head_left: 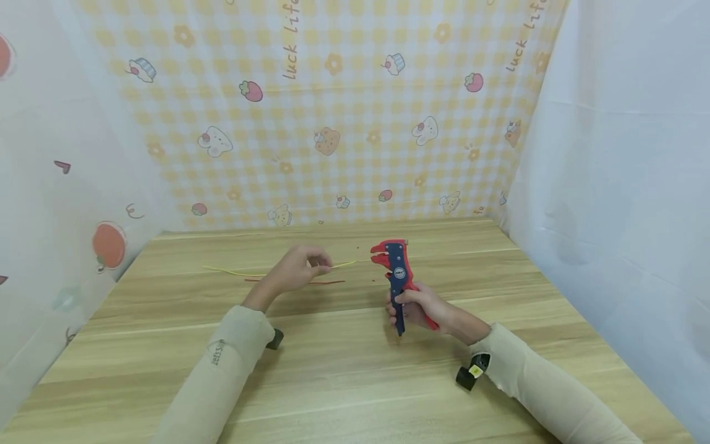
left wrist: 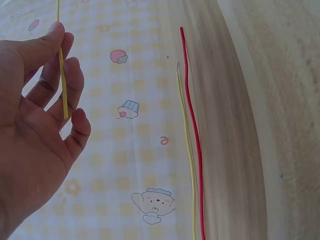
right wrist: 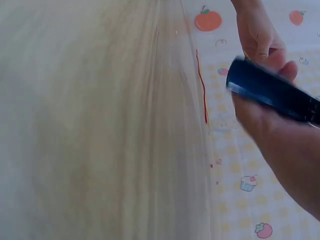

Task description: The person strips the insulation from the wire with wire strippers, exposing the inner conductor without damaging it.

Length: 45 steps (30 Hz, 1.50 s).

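Observation:
Between thumb and fingertips, my left hand (head_left: 299, 268) pinches a short yellow wire (left wrist: 63, 85), whose end points right toward the wire stripper (head_left: 397, 271). My right hand (head_left: 424, 305) grips the red and blue handles of that stripper, its jaws parted, facing left, a little apart from the wire end. Below the left hand, a red wire (left wrist: 194, 120) lies on the table beside another yellow wire (left wrist: 188, 140) with a bare metal tip. In the right wrist view, a dark blue handle (right wrist: 270, 90) hides part of the right hand's fingers.
The wood-grain table (head_left: 344, 376) meets a yellow checked cloth (head_left: 355, 166) at the back and white cloths at both sides. Tiny red scraps (head_left: 373, 280) lie near the stripper's jaws. Each sleeve carries a small black wrist camera (head_left: 466, 377).

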### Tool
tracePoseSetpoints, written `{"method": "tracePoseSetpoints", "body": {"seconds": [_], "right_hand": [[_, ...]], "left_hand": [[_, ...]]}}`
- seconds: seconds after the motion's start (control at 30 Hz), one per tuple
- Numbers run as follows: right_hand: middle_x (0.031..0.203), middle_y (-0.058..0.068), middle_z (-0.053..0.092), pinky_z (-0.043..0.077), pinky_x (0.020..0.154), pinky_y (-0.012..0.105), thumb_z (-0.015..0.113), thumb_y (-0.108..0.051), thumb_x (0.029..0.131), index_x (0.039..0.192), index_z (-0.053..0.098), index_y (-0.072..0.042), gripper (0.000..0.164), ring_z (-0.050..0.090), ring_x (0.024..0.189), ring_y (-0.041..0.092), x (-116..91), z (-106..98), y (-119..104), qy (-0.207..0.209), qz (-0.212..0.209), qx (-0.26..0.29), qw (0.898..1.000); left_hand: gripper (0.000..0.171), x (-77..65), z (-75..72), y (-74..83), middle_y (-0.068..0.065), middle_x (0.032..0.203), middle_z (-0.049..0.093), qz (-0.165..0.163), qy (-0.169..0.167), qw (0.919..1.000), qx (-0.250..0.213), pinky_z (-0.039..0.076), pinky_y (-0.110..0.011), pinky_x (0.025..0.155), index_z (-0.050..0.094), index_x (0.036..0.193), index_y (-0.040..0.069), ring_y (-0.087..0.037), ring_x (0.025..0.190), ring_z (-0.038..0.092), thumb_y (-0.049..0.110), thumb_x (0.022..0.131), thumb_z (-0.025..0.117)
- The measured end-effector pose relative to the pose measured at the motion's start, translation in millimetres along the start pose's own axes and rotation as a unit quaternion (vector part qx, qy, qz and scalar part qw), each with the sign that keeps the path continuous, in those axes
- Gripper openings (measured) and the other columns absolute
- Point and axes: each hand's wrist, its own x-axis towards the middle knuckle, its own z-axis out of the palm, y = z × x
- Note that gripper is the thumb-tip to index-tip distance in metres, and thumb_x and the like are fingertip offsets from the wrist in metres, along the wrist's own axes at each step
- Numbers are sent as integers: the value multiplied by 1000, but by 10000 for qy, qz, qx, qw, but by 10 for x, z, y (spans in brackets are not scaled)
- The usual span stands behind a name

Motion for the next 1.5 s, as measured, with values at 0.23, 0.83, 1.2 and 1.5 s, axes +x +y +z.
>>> {"method": "tracePoseSetpoints", "body": {"seconds": [0.23,0.83,1.2,1.5], "right_hand": [[99,9,65,53,87,37,41,-2,96,119,45,4,25,65,89,22,-3,-47,18,-117,25,-78,9999],[110,13,72,54,90,45,40,-5,99,138,28,21,48,70,95,30,35,-107,-7,289,72,-260,9992],[114,17,71,54,90,48,42,-8,99,141,24,21,54,71,98,34,66,-149,-33,300,134,-287,9990],[116,21,69,57,85,45,42,-10,99,141,23,23,57,73,92,29,80,-151,-42,224,138,-244,9994]], "left_hand": [[9,-24,-2,-23,-3,93,72,-47,-96,9999,93,55,-35,74,72,99,2,-18,82,64,9,93,68],[7,-128,24,-157,1,93,68,-904,-652,9914,687,53,-42,81,72,94,10,-19,91,63,14,96,66],[7,-219,72,-197,-1,108,67,-1560,-872,9783,1052,49,-49,92,73,95,18,-26,109,61,20,95,65],[7,-199,97,-204,1,101,71,-1646,-992,9720,1354,50,-52,90,74,89,19,-23,101,64,18,92,68]]}}
